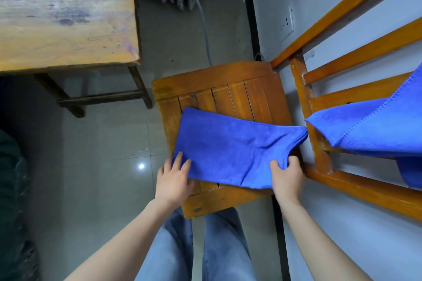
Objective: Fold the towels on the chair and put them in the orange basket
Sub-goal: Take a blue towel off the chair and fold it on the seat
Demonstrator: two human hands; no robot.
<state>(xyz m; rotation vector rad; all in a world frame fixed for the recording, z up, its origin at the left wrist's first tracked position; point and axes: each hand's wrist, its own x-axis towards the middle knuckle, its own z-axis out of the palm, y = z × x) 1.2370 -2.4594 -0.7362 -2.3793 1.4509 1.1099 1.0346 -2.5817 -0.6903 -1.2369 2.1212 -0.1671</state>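
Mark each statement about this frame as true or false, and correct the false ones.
1. A blue towel lies on the chair seat. True.
2. The left hand is lifted clear of the towel. False: its fingers rest flat on the towel's near left corner.
3. The right hand grips the towel's near edge with curled fingers. True.
4. A second towel lies on the floor. False: it hangs over the chair back.
5. The orange basket stands on the chair seat beside the towel. False: no basket is in view.
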